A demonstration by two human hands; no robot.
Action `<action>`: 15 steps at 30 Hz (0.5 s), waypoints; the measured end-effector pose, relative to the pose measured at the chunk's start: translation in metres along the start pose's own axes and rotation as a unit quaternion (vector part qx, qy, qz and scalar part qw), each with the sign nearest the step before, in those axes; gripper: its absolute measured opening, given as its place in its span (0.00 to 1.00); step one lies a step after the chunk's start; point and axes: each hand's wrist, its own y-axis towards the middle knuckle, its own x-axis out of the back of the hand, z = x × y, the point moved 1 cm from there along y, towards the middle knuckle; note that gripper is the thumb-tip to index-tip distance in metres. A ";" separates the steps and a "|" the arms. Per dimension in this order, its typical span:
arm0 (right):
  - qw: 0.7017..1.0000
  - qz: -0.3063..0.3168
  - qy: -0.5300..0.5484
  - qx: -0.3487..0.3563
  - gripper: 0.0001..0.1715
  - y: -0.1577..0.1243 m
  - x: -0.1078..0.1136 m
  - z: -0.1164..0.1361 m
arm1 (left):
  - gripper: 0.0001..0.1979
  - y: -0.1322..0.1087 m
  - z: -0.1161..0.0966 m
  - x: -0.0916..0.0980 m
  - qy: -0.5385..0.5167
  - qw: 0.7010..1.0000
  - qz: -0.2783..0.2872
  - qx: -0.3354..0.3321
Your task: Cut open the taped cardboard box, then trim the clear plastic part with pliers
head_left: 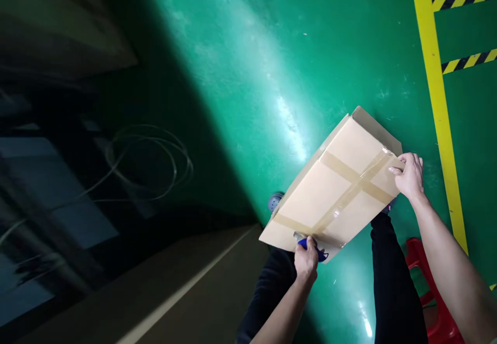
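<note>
A flat cardboard box (303,199) is held at a slant above the floor, with strips of clear brown tape crossing its broad face. My right hand (410,177) pinches the box at its right corner, thumb on the taped face. Closed around a blue-handled tool with a grey metal tip (321,255) is my left hand (306,259), over the box's lower end. The tip lies over the cardboard beside a tape strip; whether it touches cannot be made out. The left palm hides part of the handle.
A red plastic stool (442,313) stands at lower right by my leg. Yellow floor tape (438,95) runs down the right of the green floor (240,74). In the shadow at left are a coil of pale cable (174,173) and a board edge (186,295).
</note>
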 end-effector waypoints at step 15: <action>0.994 0.063 0.044 0.078 0.08 -0.024 0.025 0.128 | 0.20 -0.050 -0.241 0.109 0.153 0.919 -0.019 -0.362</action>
